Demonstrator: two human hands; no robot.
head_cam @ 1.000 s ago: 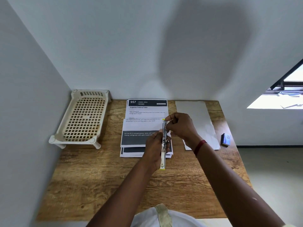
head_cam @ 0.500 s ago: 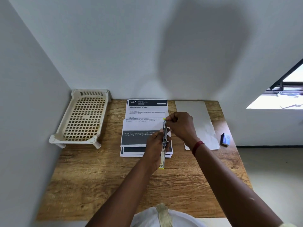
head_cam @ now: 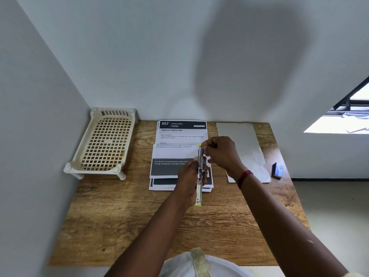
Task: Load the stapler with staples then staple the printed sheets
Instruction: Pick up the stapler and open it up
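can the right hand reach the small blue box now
Probably, once freed: the right hand pinches the stapler, and only a flat blank sheet lies between it and the blue box.

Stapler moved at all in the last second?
No visible shift: the stapler still overlaps the right edge of the printed sheets at the same spot, its near end just past their front edge.

I see a wooden table (head_cam: 119, 226) in a corner, its far edge against the back wall (head_cam: 139, 56) and its left edge against the left wall (head_cam: 30, 136), both white. A broad shadow (head_cam: 249, 66) lies on the back wall. To the right, what seems to be a window (head_cam: 349, 116) glows above a pale floor (head_cam: 329, 216).
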